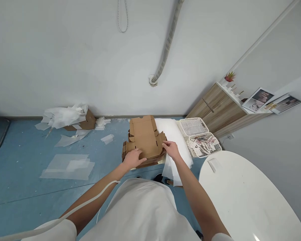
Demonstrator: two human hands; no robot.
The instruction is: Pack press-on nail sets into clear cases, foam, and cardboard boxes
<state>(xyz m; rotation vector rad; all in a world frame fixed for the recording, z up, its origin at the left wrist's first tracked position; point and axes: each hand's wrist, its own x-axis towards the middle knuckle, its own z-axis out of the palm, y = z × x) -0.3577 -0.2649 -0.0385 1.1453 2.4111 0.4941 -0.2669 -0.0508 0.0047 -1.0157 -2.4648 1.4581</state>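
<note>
A stack of flat brown cardboard box blanks (145,135) lies in front of me, with slots and side flaps showing on the top one. My left hand (134,158) rests on the near left part of the top blank, its fingers and thumb spread. At the near right corner, my right hand (171,149) pinches a raised side flap of that blank between thumb and fingers. Right beside the stack is a pile of white foam sheets (174,134), partly hidden by my right forearm.
Two white baskets, one with clear packs (193,127) and one with printed cards (204,145), stand by a wooden cabinet (223,108). A round white table (245,197) is at right. Scrap sheets (67,166) and an overfull carton (90,120) lie on the floor at left.
</note>
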